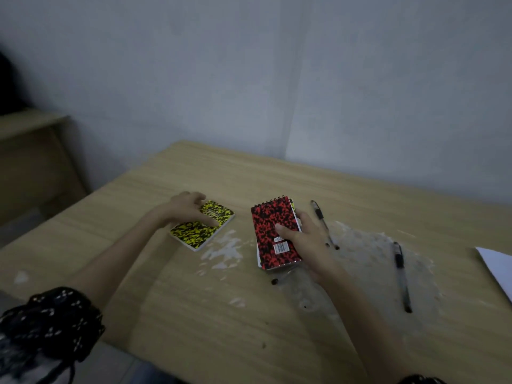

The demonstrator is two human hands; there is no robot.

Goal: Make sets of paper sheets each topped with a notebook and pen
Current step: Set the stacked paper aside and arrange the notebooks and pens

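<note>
Dim, flat indoor light leaves the whole view murky and grainy; soft focus throughout, wide-angle bending at edges, dark vignetted corners.

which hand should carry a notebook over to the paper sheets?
Right, probably. The right hand already grips the red notebook, and the paper lies at the table's right edge. The left hand only rests on the yellow notebook, farther away.

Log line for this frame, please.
left hand: on yellow-black notebook | right hand: gripping red-black spiral notebook | wooden table: two black pens, white paper
</note>
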